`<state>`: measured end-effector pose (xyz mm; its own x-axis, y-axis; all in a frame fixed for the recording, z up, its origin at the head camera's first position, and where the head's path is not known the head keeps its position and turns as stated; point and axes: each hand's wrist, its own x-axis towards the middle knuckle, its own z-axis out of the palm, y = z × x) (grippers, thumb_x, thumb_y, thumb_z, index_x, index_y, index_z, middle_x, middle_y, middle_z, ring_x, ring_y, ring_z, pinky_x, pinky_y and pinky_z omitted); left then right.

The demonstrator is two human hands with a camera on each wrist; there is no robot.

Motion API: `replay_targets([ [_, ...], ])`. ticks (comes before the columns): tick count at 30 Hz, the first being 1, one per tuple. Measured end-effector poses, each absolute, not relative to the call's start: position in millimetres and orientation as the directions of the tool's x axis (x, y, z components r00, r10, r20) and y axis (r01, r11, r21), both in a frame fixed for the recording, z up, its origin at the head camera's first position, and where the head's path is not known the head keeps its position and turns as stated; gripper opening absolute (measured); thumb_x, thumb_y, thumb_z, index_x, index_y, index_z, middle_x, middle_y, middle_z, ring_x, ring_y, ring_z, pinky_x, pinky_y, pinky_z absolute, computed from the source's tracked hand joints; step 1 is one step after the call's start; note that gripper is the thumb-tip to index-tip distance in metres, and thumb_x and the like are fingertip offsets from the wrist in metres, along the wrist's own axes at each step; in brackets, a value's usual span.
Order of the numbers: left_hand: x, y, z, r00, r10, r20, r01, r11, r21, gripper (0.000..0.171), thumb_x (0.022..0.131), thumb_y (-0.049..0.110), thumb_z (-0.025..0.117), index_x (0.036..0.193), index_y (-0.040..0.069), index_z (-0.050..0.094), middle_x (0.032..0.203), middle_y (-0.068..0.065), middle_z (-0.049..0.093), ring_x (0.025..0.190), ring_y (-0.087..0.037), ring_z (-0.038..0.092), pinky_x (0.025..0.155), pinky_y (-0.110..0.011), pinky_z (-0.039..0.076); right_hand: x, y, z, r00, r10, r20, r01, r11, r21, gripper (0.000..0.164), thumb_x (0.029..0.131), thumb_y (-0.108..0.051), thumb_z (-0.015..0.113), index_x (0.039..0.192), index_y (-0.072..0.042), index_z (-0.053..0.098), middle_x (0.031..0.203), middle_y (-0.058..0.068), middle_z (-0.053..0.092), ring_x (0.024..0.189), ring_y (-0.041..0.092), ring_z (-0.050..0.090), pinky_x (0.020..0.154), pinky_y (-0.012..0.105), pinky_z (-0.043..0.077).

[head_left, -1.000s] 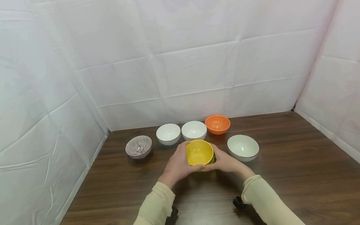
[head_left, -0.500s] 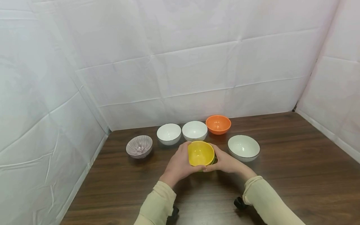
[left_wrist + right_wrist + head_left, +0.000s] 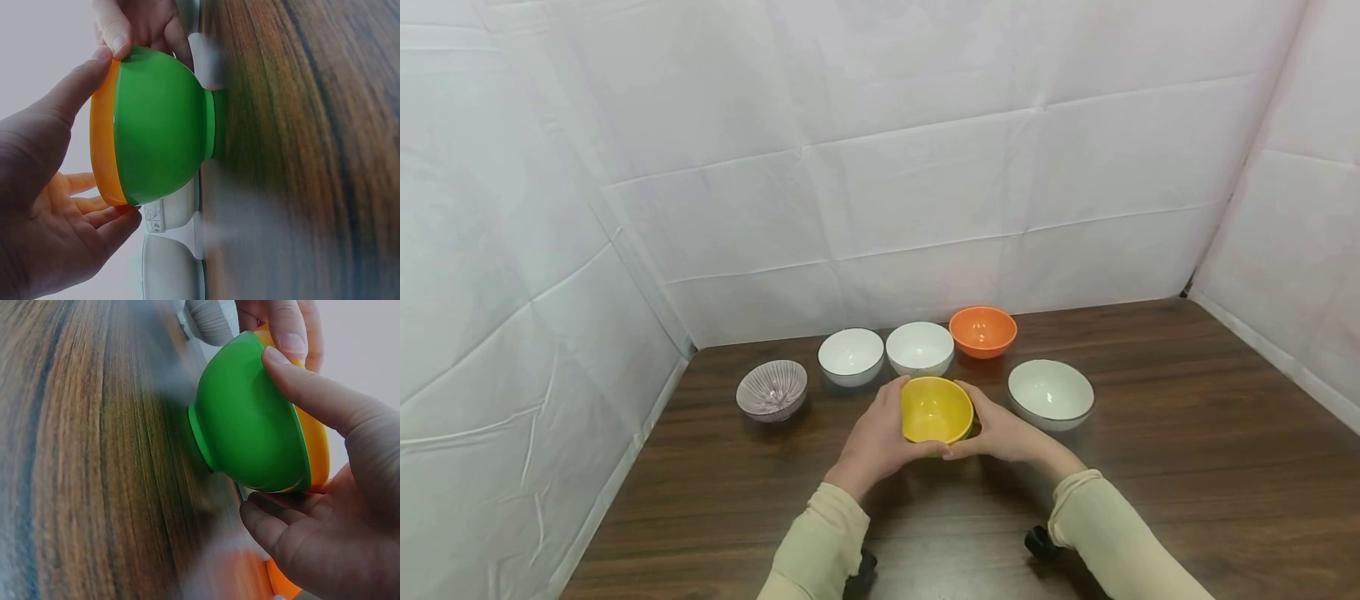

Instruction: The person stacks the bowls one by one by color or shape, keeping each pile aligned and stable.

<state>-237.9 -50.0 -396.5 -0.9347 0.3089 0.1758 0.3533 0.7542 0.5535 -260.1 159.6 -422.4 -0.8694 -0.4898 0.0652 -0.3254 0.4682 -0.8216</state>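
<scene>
A yellow bowl (image 3: 935, 410) sits nested inside a green bowl (image 3: 159, 128), its rim standing above the green one. In both wrist views the green bowl's foot meets the wooden table. My left hand (image 3: 880, 433) holds the nested pair from the left, thumb at the near side and fingers round the far side. From the right, my right hand (image 3: 1003, 429) grips it in the same way. The two thumb tips meet or nearly meet at the near rim. From the head view the green bowl is mostly hidden under the yellow one.
Two white bowls (image 3: 851, 357) (image 3: 920, 348) and an orange bowl (image 3: 982, 332) line the back of the table. A striped bowl (image 3: 772, 390) stands at the left, and a larger pale bowl (image 3: 1050, 393) at the right. White sheeting (image 3: 925, 183) encloses the back and sides.
The yellow bowl has levelled and settled slightly within the green bowl, so less green shows at its right side. Both hands have kept their hold and barely moved.
</scene>
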Motion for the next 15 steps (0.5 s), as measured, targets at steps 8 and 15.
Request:
replay_targets([
  [8, -238.6, -49.7, -399.3, -0.936, 0.303, 0.177, 0.349, 0.755, 0.555, 0.106, 0.063, 0.057, 0.080, 0.143, 0.008, 0.030, 0.134, -0.011, 0.048, 0.106, -0.024, 0.054, 0.094, -0.043, 0.054, -260.6, 159.3, -422.9, -0.873, -0.484, 0.059, -0.316, 0.469, -0.825, 0.103, 0.071, -0.032, 0.082, 0.146, 0.000, 0.020, 0.144, 0.024, 0.037, 0.125, 0.036, 0.042, 0.108, 0.066, 0.031],
  [15, -239.0, -50.6, -399.9, -0.937, 0.298, 0.180, 0.347, 0.760, 0.550, 0.107, 0.063, 0.058, 0.079, 0.143, 0.007, 0.030, 0.132, -0.012, 0.049, 0.105, -0.024, 0.054, 0.094, -0.043, 0.054, -262.1, 159.1, -423.7, -0.878, -0.475, 0.057, -0.313, 0.479, -0.821, 0.101, 0.071, -0.035, 0.082, 0.145, 0.000, 0.023, 0.141, 0.023, 0.040, 0.123, 0.036, 0.043, 0.107, 0.065, 0.033],
])
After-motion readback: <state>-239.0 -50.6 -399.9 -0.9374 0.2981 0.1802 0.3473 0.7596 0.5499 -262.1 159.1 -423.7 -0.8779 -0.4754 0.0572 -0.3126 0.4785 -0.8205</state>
